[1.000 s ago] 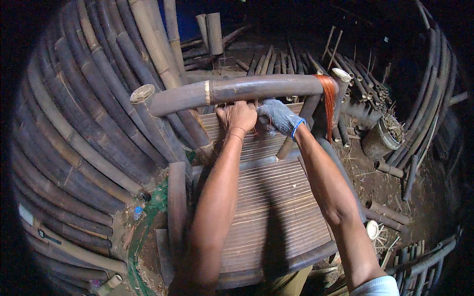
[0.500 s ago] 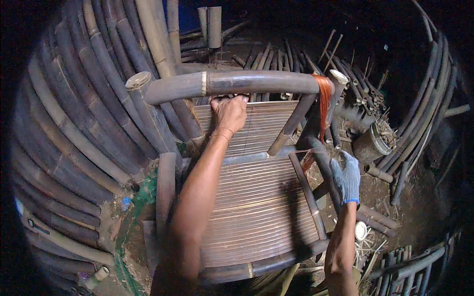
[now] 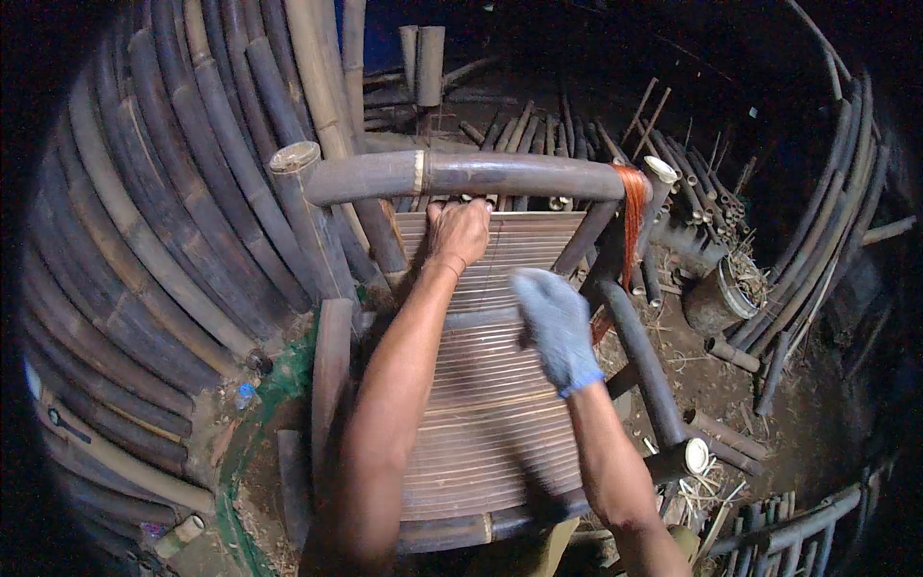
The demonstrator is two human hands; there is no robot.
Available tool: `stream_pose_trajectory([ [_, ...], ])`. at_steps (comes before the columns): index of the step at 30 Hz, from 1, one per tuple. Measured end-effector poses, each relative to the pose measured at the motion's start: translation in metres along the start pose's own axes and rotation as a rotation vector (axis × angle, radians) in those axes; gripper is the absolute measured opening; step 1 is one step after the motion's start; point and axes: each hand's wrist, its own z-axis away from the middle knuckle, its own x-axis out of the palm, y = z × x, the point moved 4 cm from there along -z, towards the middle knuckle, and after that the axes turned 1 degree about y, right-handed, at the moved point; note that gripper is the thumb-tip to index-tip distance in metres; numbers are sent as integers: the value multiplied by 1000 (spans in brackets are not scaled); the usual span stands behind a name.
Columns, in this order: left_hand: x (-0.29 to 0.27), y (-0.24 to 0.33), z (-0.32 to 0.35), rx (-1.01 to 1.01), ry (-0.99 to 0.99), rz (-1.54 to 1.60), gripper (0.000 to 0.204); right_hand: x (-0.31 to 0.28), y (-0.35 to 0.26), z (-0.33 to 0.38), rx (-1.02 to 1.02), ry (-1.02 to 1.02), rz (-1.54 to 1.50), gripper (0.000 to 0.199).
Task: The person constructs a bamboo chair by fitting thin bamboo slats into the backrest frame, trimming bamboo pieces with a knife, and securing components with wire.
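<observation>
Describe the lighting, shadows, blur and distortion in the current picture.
Head view: the gloved right hand is blurred, the bare left hand sharper; head view: a dark shadow crosses the slatted seat, and the top bamboo rail catches a soft highlight; head view: fisheye distortion bows the bamboo poles at left, and the corners sink into black.

Above the fingers of the left hand point(image 3: 461, 234), the rail point(image 3: 519, 177) is dark brown with one pale ring point(image 3: 419, 175); below them, the slats point(image 3: 481, 423) make narrow stripes of light and dark brown. The glove point(image 3: 558, 327) is grey-blue (its cuff point(image 3: 581, 381) a brighter blue). Right of its fingers, the string point(image 3: 632, 221) is orange-red.
</observation>
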Motion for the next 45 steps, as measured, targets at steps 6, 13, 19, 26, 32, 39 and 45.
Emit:
stream_pose_trajectory([
  [6, 1, -9, -8, -63, -127, 10, 24, -128, -8, 10, -253, 216, 354, 20],
  [13, -2, -2, -13, -135, -209, 24, 25, -132, 12, -84, -365, 679, 449, 27],
  [19, 0, 1, -11, -119, -169, -17, 29, -12, 30, -150, -309, 632, 768, 33],
  [26, 2, 8, -8, -88, -147, 1, 28, 9, 29, -160, -798, 76, 916, 23],
  [32, -5, 7, -4, -127, -72, -10, 23, 15, 21, -159, -338, -250, 511, 21],
  [39, 3, 3, -2, -77, 110, 15, 23, 15, 22, -172, -558, -373, 743, 21],
  [45, 3, 5, -6, -209, 114, 23, 32, 14, 22, -170, -660, -463, 851, 18],
])
